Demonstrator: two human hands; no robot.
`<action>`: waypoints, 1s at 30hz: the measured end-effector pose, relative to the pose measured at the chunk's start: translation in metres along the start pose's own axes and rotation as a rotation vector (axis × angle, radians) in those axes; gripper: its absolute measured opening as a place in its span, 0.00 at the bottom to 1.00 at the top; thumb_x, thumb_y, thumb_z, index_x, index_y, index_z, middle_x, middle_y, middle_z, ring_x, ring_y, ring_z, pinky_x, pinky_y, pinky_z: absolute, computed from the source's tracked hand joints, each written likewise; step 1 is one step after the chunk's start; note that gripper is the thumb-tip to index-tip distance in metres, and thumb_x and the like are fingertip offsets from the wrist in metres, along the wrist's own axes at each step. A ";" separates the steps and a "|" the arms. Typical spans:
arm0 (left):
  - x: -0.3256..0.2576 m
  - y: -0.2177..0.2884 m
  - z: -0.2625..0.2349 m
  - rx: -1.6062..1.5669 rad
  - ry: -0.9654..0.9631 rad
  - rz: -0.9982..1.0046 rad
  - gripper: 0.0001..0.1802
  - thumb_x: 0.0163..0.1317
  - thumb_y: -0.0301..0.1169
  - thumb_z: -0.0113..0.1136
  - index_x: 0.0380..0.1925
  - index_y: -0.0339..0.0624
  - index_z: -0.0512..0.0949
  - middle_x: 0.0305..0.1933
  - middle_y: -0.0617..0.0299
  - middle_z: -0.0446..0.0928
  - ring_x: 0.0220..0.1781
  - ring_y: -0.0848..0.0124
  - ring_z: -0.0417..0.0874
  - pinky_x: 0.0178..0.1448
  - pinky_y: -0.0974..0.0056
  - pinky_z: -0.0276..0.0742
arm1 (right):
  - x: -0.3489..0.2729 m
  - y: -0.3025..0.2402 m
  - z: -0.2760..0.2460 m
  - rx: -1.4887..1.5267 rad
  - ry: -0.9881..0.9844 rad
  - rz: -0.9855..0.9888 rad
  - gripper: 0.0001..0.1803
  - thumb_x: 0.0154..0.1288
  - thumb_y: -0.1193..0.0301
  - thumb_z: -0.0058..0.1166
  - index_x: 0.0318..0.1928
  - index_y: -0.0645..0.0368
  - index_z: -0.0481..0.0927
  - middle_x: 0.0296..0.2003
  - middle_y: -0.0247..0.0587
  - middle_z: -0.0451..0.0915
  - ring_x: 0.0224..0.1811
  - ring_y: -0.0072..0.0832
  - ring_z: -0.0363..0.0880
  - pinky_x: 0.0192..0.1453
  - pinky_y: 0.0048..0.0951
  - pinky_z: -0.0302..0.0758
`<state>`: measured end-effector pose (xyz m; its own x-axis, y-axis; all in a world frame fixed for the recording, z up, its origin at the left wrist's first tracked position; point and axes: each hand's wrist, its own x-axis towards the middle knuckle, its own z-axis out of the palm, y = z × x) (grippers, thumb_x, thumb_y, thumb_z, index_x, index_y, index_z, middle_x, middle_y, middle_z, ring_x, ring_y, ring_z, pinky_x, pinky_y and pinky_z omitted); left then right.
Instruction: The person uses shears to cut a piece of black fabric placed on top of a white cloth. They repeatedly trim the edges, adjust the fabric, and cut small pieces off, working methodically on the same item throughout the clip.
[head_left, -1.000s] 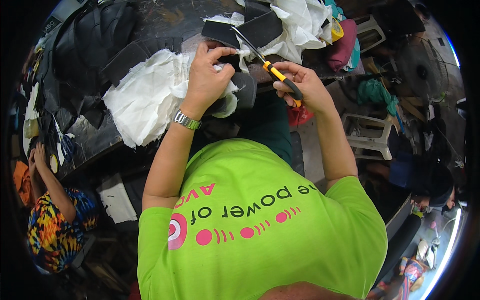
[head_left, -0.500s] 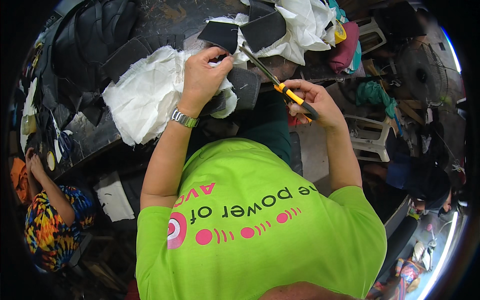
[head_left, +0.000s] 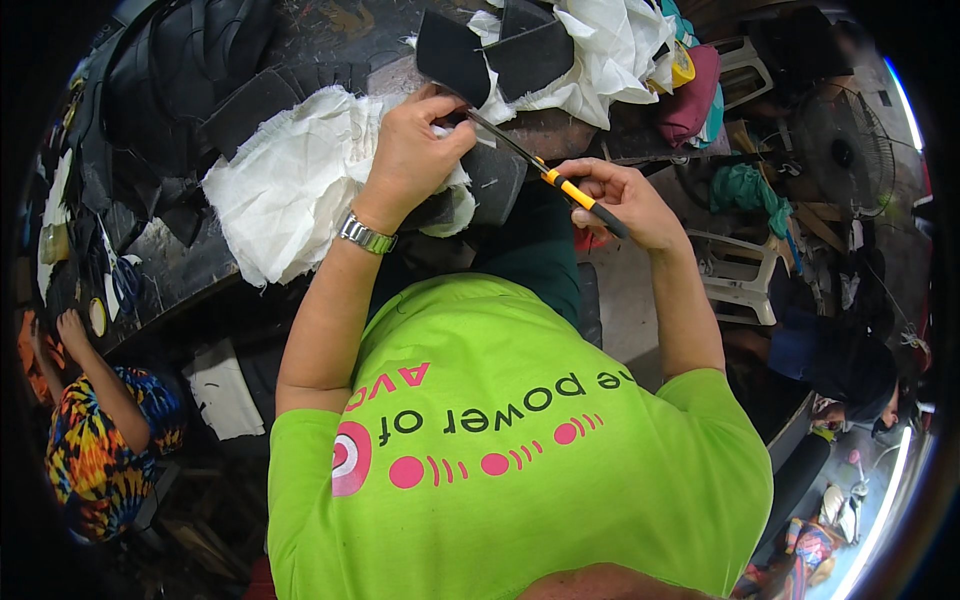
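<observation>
My left hand [head_left: 425, 140] is closed, thumb and fingers pinching the lower edge of a black fabric piece [head_left: 452, 60] that stands up beyond the fingertips. Scissors [head_left: 556, 180] with yellow-and-black handles are gripped in my right hand [head_left: 622, 200]. Their blades look closed or nearly so, and the tips reach the edge of the black piece beside my left fingers. Whether they touch it is hard to tell. White frayed cloth [head_left: 290, 185] lies to the left of my left hand. Another dark piece [head_left: 497, 180] sits under the blades.
More white cloth [head_left: 605, 50] and black pieces [head_left: 530, 60] cover the far side of the dark table [head_left: 190, 265]. Black material [head_left: 170, 90] is heaped at the far left. Blue-handled scissors [head_left: 122, 280] lie near the left edge, close to another person [head_left: 115, 440]. White plastic chairs [head_left: 735, 280] stand right.
The scissors have swung slightly down and left, their blades coming together at my left fingertips. The black piece has tilted more upright in my left hand.
</observation>
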<state>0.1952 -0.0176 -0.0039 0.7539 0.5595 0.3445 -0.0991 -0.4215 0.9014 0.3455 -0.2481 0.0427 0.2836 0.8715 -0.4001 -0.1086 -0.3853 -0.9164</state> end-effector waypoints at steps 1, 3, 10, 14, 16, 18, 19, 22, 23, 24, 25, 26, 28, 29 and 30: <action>0.000 -0.001 0.000 0.024 -0.007 0.010 0.15 0.53 0.27 0.61 0.39 0.27 0.81 0.39 0.49 0.83 0.36 0.65 0.84 0.41 0.67 0.78 | 0.000 0.000 0.000 0.012 0.010 0.006 0.29 0.53 0.74 0.69 0.57 0.62 0.77 0.23 0.25 0.74 0.18 0.09 0.67 0.23 0.14 0.61; -0.001 -0.003 0.000 0.039 -0.018 0.024 0.16 0.53 0.27 0.60 0.40 0.27 0.81 0.39 0.48 0.83 0.36 0.64 0.84 0.42 0.66 0.77 | 0.000 -0.001 -0.002 0.036 0.030 0.018 0.29 0.53 0.74 0.69 0.57 0.62 0.77 0.23 0.25 0.75 0.18 0.10 0.67 0.23 0.14 0.61; 0.001 -0.015 -0.005 -0.108 -0.075 -0.091 0.17 0.54 0.27 0.59 0.43 0.29 0.81 0.40 0.52 0.84 0.38 0.68 0.83 0.46 0.67 0.77 | -0.001 0.005 -0.007 -0.016 0.030 0.004 0.29 0.53 0.75 0.70 0.57 0.62 0.77 0.22 0.24 0.74 0.18 0.09 0.66 0.23 0.15 0.60; 0.004 -0.018 -0.003 -0.181 -0.047 -0.108 0.17 0.56 0.28 0.61 0.44 0.30 0.81 0.39 0.57 0.84 0.39 0.73 0.82 0.46 0.69 0.77 | -0.005 0.006 -0.003 -0.101 0.048 0.036 0.29 0.53 0.76 0.70 0.57 0.59 0.78 0.22 0.21 0.72 0.20 0.08 0.65 0.25 0.14 0.59; 0.004 -0.017 -0.001 -0.234 -0.042 -0.161 0.16 0.56 0.29 0.62 0.43 0.31 0.82 0.39 0.58 0.84 0.39 0.74 0.82 0.46 0.69 0.76 | -0.005 0.005 -0.002 -0.135 0.039 0.042 0.29 0.53 0.76 0.70 0.58 0.59 0.77 0.23 0.21 0.72 0.22 0.08 0.66 0.26 0.14 0.61; 0.004 -0.015 0.001 -0.247 -0.040 -0.207 0.15 0.57 0.30 0.64 0.43 0.31 0.83 0.38 0.59 0.85 0.38 0.76 0.81 0.45 0.70 0.76 | -0.003 0.005 0.000 -0.159 0.021 0.009 0.31 0.52 0.77 0.69 0.59 0.61 0.76 0.25 0.23 0.74 0.24 0.09 0.69 0.27 0.13 0.65; 0.004 -0.013 0.001 -0.238 -0.039 -0.214 0.15 0.57 0.30 0.64 0.42 0.32 0.83 0.38 0.59 0.85 0.38 0.77 0.81 0.45 0.70 0.76 | -0.002 0.005 0.001 -0.175 0.032 0.030 0.30 0.52 0.77 0.69 0.59 0.60 0.77 0.25 0.21 0.72 0.24 0.08 0.66 0.28 0.13 0.63; 0.004 -0.010 0.001 -0.231 -0.015 -0.239 0.15 0.58 0.31 0.65 0.42 0.32 0.83 0.37 0.59 0.85 0.36 0.79 0.80 0.43 0.71 0.76 | -0.001 0.004 0.001 -0.195 0.039 0.017 0.29 0.52 0.78 0.70 0.57 0.58 0.78 0.23 0.18 0.69 0.25 0.07 0.62 0.30 0.14 0.59; 0.004 -0.010 0.000 -0.234 -0.004 -0.249 0.15 0.58 0.30 0.65 0.42 0.32 0.83 0.37 0.59 0.85 0.36 0.79 0.80 0.43 0.71 0.76 | -0.001 0.002 0.000 -0.198 0.037 0.012 0.29 0.52 0.78 0.69 0.57 0.58 0.78 0.23 0.18 0.69 0.25 0.07 0.62 0.30 0.14 0.59; 0.004 -0.009 -0.001 -0.223 -0.006 -0.241 0.15 0.58 0.30 0.65 0.42 0.32 0.83 0.37 0.59 0.86 0.36 0.79 0.80 0.42 0.71 0.76 | -0.002 0.000 -0.002 -0.206 0.032 0.013 0.30 0.52 0.78 0.69 0.58 0.58 0.78 0.24 0.18 0.69 0.25 0.07 0.62 0.31 0.14 0.59; 0.004 -0.009 -0.002 -0.212 -0.009 -0.233 0.15 0.58 0.30 0.65 0.42 0.32 0.83 0.37 0.59 0.86 0.35 0.79 0.80 0.42 0.71 0.75 | -0.004 -0.003 -0.005 -0.192 0.044 -0.002 0.30 0.51 0.79 0.69 0.58 0.59 0.78 0.24 0.19 0.69 0.26 0.08 0.62 0.31 0.14 0.60; 0.004 -0.009 -0.003 -0.191 -0.013 -0.229 0.15 0.58 0.30 0.65 0.42 0.32 0.83 0.37 0.59 0.86 0.35 0.80 0.80 0.42 0.71 0.75 | -0.008 -0.007 -0.009 -0.184 0.052 -0.010 0.31 0.50 0.80 0.68 0.58 0.59 0.78 0.24 0.20 0.70 0.26 0.08 0.63 0.31 0.13 0.60; 0.003 -0.009 -0.003 -0.203 -0.021 -0.211 0.15 0.58 0.31 0.65 0.42 0.32 0.83 0.37 0.58 0.86 0.36 0.78 0.80 0.43 0.71 0.75 | -0.012 -0.013 -0.015 -0.112 0.096 -0.016 0.31 0.48 0.81 0.68 0.57 0.60 0.78 0.24 0.22 0.71 0.25 0.08 0.64 0.29 0.13 0.60; 0.003 -0.009 -0.003 -0.204 -0.022 -0.206 0.15 0.58 0.31 0.64 0.41 0.31 0.83 0.38 0.58 0.86 0.36 0.78 0.80 0.43 0.71 0.75 | -0.011 -0.014 -0.015 -0.080 0.079 -0.039 0.30 0.49 0.80 0.69 0.57 0.61 0.78 0.24 0.23 0.72 0.24 0.08 0.64 0.27 0.13 0.60; 0.003 -0.009 -0.002 -0.195 -0.034 -0.177 0.15 0.58 0.31 0.64 0.42 0.31 0.83 0.37 0.58 0.85 0.36 0.77 0.80 0.43 0.70 0.75 | -0.010 -0.014 -0.016 -0.048 0.070 -0.062 0.30 0.50 0.79 0.69 0.57 0.61 0.78 0.24 0.23 0.72 0.22 0.09 0.64 0.26 0.13 0.59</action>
<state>0.1972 -0.0109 -0.0111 0.7918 0.5866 0.1704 -0.0839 -0.1719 0.9815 0.3593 -0.2565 0.0602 0.3545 0.8713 -0.3393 -0.0437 -0.3470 -0.9368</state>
